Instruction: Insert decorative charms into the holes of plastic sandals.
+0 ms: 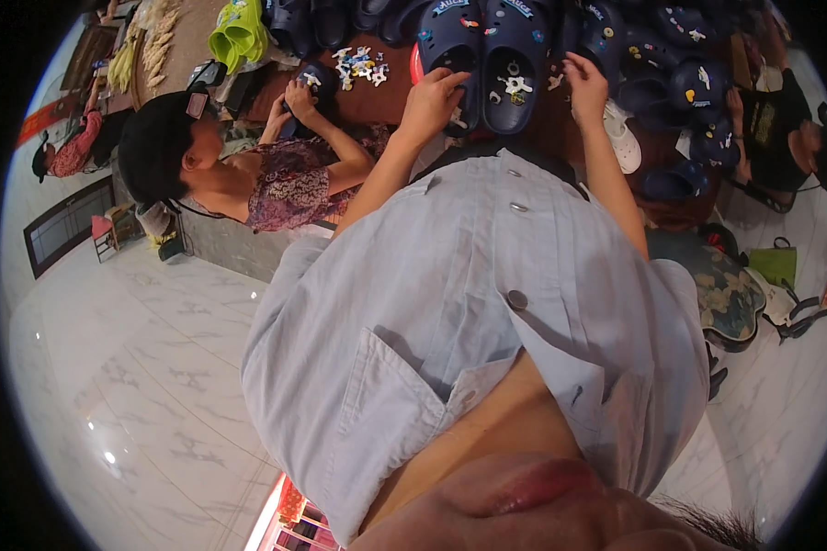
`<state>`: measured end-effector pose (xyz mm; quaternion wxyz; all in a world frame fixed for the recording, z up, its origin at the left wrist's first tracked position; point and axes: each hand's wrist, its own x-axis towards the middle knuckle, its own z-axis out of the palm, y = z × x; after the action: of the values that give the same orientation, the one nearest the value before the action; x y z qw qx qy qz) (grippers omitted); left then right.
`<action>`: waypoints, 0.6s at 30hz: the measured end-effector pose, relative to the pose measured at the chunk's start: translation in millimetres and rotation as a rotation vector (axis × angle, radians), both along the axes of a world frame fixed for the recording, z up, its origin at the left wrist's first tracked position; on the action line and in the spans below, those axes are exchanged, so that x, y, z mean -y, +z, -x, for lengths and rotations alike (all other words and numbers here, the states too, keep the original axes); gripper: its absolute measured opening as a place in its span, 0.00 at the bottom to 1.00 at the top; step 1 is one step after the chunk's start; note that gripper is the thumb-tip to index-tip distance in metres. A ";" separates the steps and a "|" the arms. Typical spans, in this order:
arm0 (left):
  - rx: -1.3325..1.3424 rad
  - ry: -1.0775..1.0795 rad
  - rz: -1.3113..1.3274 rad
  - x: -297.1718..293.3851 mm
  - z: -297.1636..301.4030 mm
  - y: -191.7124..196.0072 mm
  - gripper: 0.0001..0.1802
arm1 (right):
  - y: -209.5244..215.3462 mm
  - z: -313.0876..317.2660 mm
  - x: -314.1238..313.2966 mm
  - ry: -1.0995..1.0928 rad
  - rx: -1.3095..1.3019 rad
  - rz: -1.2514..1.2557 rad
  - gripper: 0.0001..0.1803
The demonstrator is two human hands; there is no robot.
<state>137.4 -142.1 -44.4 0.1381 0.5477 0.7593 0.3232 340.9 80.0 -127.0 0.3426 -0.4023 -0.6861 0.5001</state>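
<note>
A pair of navy clogs stands side by side on the table in front of me, both with colourful charms on their uppers. My left hand (435, 99) is over the heel opening of the left clog (447, 44), its fingers bent but apart. Inside the right clog (515, 41) lie several loose white charms (513, 83). To the right of that clog my right hand (586, 90) is raised with its fingers apart, near a few small charms (555, 77) on the brown tabletop. I make out nothing held in either hand.
A pile of white and coloured charms (360, 67) lies left of the pair. Beyond it are lime-green clogs (237, 35). More navy clogs (692, 87) and a white clog (623, 138) crowd the right side. A person in a black cap (161, 138) handles a dark clog (316, 81) close on my left.
</note>
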 end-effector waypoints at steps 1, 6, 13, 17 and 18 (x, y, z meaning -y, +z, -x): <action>-0.007 0.007 -0.004 -0.2 -1.0 1.4 0.17 | -7.8 -7.6 -7.2 -0.091 0.008 0.031 0.13; -0.030 0.014 -0.010 4.7 0.8 -2.5 0.16 | -45.3 -49.2 -26.9 -0.228 0.041 0.139 0.11; -0.034 -0.005 0.005 -3.4 -0.7 4.9 0.15 | -140.5 -85.5 -30.7 -0.194 0.387 0.184 0.14; -0.085 0.003 0.018 -5.3 -5.5 11.0 0.14 | -155.0 -65.9 -20.4 0.028 0.542 -0.089 0.13; -0.099 0.011 0.003 -7.1 -7.0 13.3 0.14 | -160.1 -61.8 -21.0 0.073 0.604 -0.131 0.12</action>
<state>144.4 -135.0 -31.1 0.0997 0.5585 0.7687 0.2952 402.7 101.0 -287.2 0.1301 -0.4848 -0.8016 0.3249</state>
